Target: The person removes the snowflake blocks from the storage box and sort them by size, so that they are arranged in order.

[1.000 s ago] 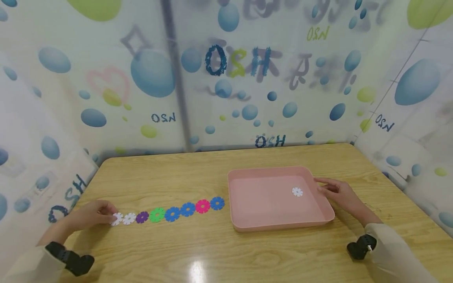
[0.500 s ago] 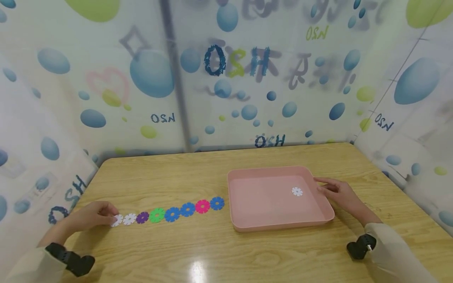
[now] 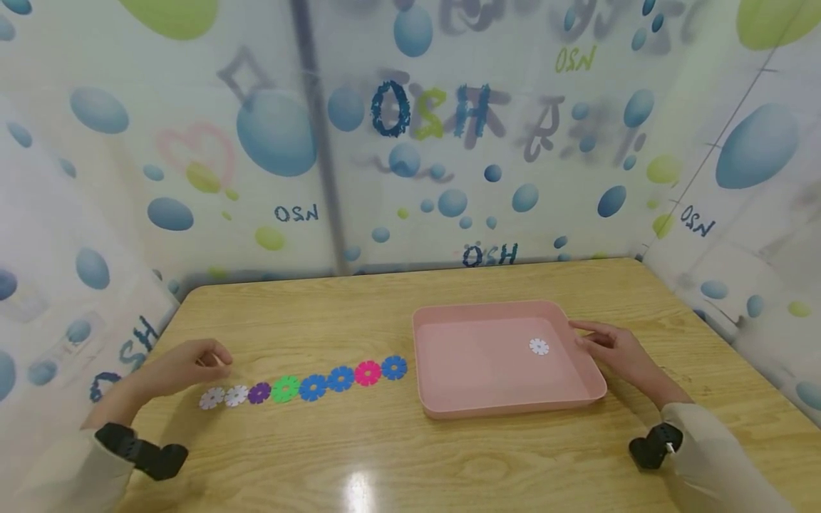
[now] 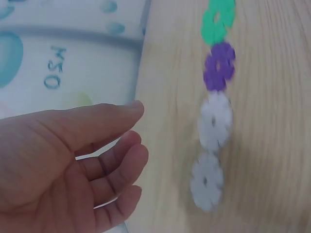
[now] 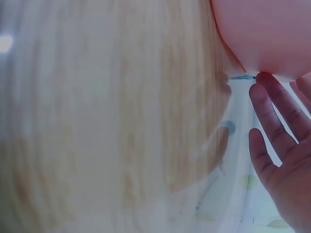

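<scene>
1. Hovering my left hand (image 3: 182, 368) just behind the near end of the row of flower discs (image 3: 308, 385), not touching it. Fingers loosely curled, relaxed, nothing in them; the left wrist view shows an empty palm.
2. The row lies flat on the bench (image 3: 385, 456), discs edge to edge: white end disc (image 3: 212, 397), second white disc (image 3: 236, 395), purple disc (image 3: 259, 392), green disc (image 3: 285, 388), two blue, one pink, one more blue nearest the tray (image 3: 513, 408).
3. Left wrist view: white end disc (image 4: 206, 179) sits just beside my fingertips (image 4: 133, 109), apart from them. It's blurry, so I can't tell whether the discs are slotted together or only touching.
4. My right hand (image 3: 612, 349) is spread, fingers straight, resting against the right rim of the pink tray. It holds nothing. Right wrist view shows fingers (image 5: 272, 104) at the tray's corner (image 5: 262, 34).
5. One lone white disc (image 3: 539, 346) lies inside the tray, near its right side and well apart from the row.
6. Step in hand, my read: between moves on the row, left hand free at the white end, right hand steadying the tray.
7. Next move would call for a fingertip pinch on a thin flat disc. It means getting under the edge without shoving the row out of line, and keeping the tray from sliding.
</scene>
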`<state>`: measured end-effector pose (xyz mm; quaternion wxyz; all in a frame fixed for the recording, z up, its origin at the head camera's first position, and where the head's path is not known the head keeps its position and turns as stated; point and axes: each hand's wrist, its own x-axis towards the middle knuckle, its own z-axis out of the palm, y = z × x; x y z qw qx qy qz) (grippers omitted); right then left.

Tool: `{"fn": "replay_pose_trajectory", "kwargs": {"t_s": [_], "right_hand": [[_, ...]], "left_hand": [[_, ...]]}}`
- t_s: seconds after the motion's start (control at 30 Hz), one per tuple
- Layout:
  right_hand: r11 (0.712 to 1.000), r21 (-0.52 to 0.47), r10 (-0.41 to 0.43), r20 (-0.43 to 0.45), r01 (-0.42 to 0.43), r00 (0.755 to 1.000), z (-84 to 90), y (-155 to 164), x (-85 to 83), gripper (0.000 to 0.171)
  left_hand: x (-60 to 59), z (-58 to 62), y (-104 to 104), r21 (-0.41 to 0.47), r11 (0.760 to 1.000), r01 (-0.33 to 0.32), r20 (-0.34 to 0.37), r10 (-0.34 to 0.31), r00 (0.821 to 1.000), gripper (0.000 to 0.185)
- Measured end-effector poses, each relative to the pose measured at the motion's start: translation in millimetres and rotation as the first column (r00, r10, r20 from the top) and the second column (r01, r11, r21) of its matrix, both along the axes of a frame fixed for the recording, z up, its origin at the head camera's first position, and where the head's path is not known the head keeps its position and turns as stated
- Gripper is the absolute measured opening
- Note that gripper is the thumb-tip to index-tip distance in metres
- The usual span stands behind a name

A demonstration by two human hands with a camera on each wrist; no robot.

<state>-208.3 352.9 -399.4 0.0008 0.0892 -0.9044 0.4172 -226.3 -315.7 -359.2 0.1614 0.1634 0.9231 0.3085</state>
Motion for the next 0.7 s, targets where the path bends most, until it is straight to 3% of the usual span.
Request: {"fn": "replay_pose_trajectory", "kwargs": {"t_s": [0.37, 0.7], "right_hand": [[1.000, 0.008, -0.008, -0.010, 0.008, 1.000, -3.0, 0.9, -1.4, 0.047], [1.000, -0.005, 0.000, -0.002, 0.000, 1.000, -2.9, 2.2, -1.9, 0.046]], "left_hand": [[-12.0, 24.1, 73.6, 0.066, 0.983, 0.170, -0.068, -0.166, 0.984, 0.017], [-33.9, 24.9, 153.8, 0.083, 0.950, 0.302, -0.088, -0.294, 0.952, 0.015]]}}
